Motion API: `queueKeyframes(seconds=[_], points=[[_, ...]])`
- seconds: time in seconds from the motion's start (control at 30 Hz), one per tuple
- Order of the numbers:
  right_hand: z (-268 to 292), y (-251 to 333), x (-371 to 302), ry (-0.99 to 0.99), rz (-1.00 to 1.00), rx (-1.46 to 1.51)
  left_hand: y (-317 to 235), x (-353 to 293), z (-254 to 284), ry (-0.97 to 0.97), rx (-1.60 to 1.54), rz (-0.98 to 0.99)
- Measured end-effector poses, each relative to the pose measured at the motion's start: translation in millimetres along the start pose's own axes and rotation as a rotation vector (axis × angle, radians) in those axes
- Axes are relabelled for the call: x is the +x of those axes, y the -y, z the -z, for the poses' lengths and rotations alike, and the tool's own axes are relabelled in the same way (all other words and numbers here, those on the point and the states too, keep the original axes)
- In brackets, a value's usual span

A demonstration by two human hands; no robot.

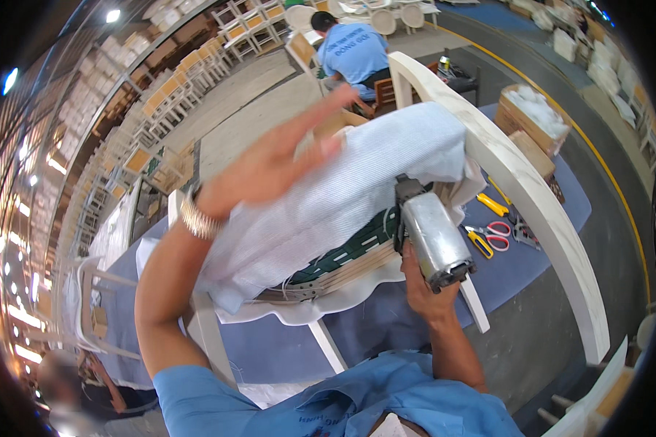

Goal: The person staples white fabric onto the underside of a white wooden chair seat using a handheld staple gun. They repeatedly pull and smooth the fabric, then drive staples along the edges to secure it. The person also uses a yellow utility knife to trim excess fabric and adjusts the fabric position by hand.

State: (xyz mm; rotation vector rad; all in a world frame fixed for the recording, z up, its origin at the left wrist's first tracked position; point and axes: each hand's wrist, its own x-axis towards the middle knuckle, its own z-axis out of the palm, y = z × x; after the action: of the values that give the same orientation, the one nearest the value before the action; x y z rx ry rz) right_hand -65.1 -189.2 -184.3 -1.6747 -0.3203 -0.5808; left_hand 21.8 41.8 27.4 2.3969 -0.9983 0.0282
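A pale chair frame (532,167) lies tipped over in front of me, its curved back rail arching along the right. White cloth (408,146) is draped across its seat. Below the cloth's edge, green webbing (353,247) shows inside the seat. My left hand (270,164), blurred and wearing a metal bracelet at the wrist, is over the cloth with fingers stretched out; whether it touches the cloth I cannot tell. In my right hand (423,291) is a silver and black staple gun (436,231), its nose close to the cloth's lower edge. The gun partly hides my right fingers.
The chair rests on a blue-covered table (364,328). To the right lie red-handled scissors (497,237), a yellow-handled tool (492,204) and pliers (525,233). Beyond stands a carton (521,120) of white stuffing. A co-worker (353,54) sits ahead; another person (109,393) is at lower left.
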Motion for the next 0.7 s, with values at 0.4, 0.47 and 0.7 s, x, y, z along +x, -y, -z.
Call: queueKeyframes(seconds=[0.4,0.47,0.7], points=[[1.7,-6.5,0.0,0.078,0.011,-0.017,23.5,-2.9,-21.5,0.182,0.166,0.178],[8.8,9.5,7.2,0.067,0.128,-0.102,0.1,-5.3,-24.2,0.192,0.291,0.194],[0.5,39.3,1.6,0.137,0.108,0.229,-18.5,-16.8,-32.5,0.154,0.565,0.142]])
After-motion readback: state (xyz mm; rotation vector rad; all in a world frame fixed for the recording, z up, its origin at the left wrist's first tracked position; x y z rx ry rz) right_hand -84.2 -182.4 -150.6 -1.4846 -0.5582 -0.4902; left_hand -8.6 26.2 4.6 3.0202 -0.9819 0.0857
